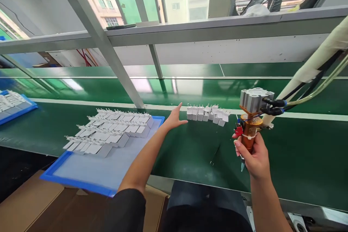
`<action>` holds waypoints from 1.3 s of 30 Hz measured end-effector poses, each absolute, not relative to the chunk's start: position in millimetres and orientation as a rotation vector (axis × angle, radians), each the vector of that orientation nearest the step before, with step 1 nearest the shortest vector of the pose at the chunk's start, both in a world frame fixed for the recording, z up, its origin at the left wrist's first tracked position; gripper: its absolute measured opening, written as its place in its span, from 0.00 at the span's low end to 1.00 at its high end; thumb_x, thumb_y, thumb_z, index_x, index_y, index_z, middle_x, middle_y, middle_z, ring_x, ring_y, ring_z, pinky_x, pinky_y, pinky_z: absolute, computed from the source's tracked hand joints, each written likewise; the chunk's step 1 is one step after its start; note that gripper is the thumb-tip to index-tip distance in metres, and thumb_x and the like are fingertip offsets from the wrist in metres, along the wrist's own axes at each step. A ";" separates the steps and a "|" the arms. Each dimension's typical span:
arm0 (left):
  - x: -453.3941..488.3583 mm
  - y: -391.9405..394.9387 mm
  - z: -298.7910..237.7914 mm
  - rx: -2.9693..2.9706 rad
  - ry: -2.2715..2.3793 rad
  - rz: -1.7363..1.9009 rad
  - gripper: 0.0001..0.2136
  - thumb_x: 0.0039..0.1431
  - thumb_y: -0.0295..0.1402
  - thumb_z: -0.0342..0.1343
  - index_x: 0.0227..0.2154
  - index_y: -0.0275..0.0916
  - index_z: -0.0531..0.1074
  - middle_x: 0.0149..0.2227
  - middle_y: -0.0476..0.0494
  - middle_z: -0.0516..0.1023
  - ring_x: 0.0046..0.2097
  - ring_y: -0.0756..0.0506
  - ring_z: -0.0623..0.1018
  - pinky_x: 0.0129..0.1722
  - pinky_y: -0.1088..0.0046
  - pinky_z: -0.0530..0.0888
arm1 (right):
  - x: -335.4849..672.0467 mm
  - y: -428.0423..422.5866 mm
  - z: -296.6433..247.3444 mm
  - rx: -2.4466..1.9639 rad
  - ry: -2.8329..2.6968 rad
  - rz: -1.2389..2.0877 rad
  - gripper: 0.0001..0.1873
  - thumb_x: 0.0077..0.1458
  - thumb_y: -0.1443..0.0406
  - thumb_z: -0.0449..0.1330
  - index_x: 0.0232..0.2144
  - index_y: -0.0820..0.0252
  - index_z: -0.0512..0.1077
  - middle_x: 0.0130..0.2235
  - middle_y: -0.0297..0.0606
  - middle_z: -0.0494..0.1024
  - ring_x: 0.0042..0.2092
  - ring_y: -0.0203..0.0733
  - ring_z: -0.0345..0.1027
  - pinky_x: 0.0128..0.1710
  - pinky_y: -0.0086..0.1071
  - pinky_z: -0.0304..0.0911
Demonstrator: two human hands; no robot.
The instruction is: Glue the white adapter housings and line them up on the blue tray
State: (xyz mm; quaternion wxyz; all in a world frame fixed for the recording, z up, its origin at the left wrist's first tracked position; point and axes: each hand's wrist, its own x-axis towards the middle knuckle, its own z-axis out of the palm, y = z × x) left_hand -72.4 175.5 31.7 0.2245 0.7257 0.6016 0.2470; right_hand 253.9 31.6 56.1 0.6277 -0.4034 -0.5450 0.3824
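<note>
My left hand [174, 117] is stretched forward over the green conveyor belt [190, 152], fingers extended and open, just left of a row of several white charger plugs [208, 113] lying on the belt. It holds nothing. My right hand [254, 156] is wrapped around an orange pneumatic dispensing tool [251, 123] with a grey metal head, a red part and black hoses. The tool stands upright to the right of the plugs. A blue tray [89, 172] at the left carries several rows of white charger plugs [108, 132].
A second blue tray with white parts [12, 105] lies at the far left. A diagonal grey metal strut [108, 49] crosses above the belt. Hoses and a white padded tube [315, 69] rise to the right. A cardboard box [40, 206] sits under the tray.
</note>
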 end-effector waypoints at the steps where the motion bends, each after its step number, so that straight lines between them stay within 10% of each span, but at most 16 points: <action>1: -60.8 191.5 29.4 1.968 1.658 0.653 0.50 0.47 0.40 0.70 0.70 0.40 0.49 0.70 0.28 0.58 0.70 0.29 0.59 0.67 0.50 0.61 | 255.9 30.2 54.9 -0.937 -1.258 0.875 0.14 0.55 0.60 0.67 0.41 0.55 0.70 0.25 0.28 0.71 0.22 0.32 0.62 0.20 0.27 0.60; 9: -43.3 207.9 35.1 1.914 1.702 0.611 0.43 0.47 0.38 0.70 0.65 0.39 0.57 0.55 0.33 0.76 0.58 0.33 0.75 0.57 0.53 0.72 | 274.7 22.8 54.9 -1.003 -1.269 0.828 0.13 0.56 0.59 0.67 0.37 0.56 0.69 0.24 0.28 0.68 0.22 0.31 0.60 0.20 0.27 0.59; 18: -46.7 38.1 69.1 1.905 1.462 0.475 0.29 0.48 0.41 0.69 0.53 0.44 0.69 0.58 0.43 0.74 0.46 0.42 0.79 0.47 0.66 0.75 | 268.7 24.2 59.6 -0.952 -1.240 0.833 0.14 0.54 0.60 0.69 0.34 0.56 0.67 0.24 0.27 0.68 0.22 0.31 0.59 0.19 0.27 0.56; 28: -31.0 -21.4 5.1 1.414 1.255 0.877 0.32 0.56 0.41 0.65 0.62 0.44 0.63 0.62 0.35 0.73 0.56 0.40 0.77 0.56 0.62 0.71 | 249.8 26.3 66.8 -0.866 -1.238 0.837 0.13 0.54 0.61 0.68 0.35 0.55 0.67 0.24 0.27 0.67 0.21 0.32 0.59 0.19 0.28 0.56; 35: -15.5 -30.5 -23.2 1.187 1.416 1.212 0.23 0.63 0.50 0.55 0.53 0.39 0.73 0.40 0.41 0.83 0.40 0.44 0.81 0.43 0.68 0.76 | 241.5 26.5 69.2 -0.824 -1.243 0.862 0.13 0.55 0.61 0.68 0.39 0.54 0.67 0.25 0.28 0.68 0.21 0.32 0.60 0.18 0.29 0.56; 39: -12.4 -32.3 -29.6 1.382 1.546 1.174 0.21 0.61 0.47 0.58 0.50 0.39 0.75 0.51 0.37 0.80 0.49 0.40 0.80 0.48 0.65 0.76 | 230.6 26.2 73.2 -0.798 -1.247 0.865 0.14 0.56 0.60 0.67 0.40 0.55 0.67 0.25 0.27 0.68 0.20 0.31 0.59 0.18 0.29 0.57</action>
